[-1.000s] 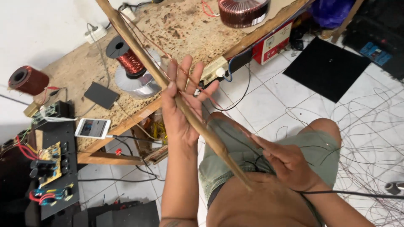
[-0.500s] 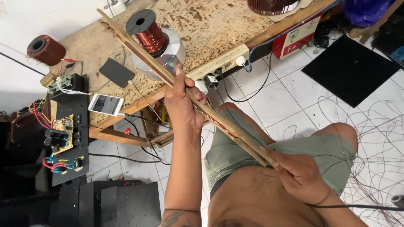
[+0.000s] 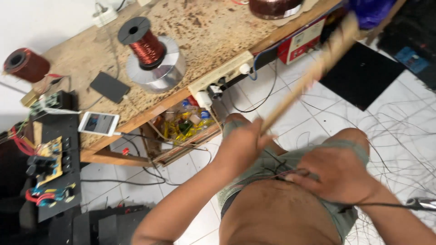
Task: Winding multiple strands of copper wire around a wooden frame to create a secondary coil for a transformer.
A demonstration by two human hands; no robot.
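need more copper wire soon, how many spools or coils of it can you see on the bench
3: a spool standing on a silver reel mid-bench, a coil at the left edge, and a big coil cut off by the top of the frame. More may sit out of view.

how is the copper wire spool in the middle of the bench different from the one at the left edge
The middle spool stands upright on a silvery ring, its black flange and centre hole facing up; the left spool lies on its side at the bench's edge. The middle spool's winding looks brighter, coppery red; the left spool's looks darker, brownish red. Both are round spools wound with reddish wire around a dark centre hole.
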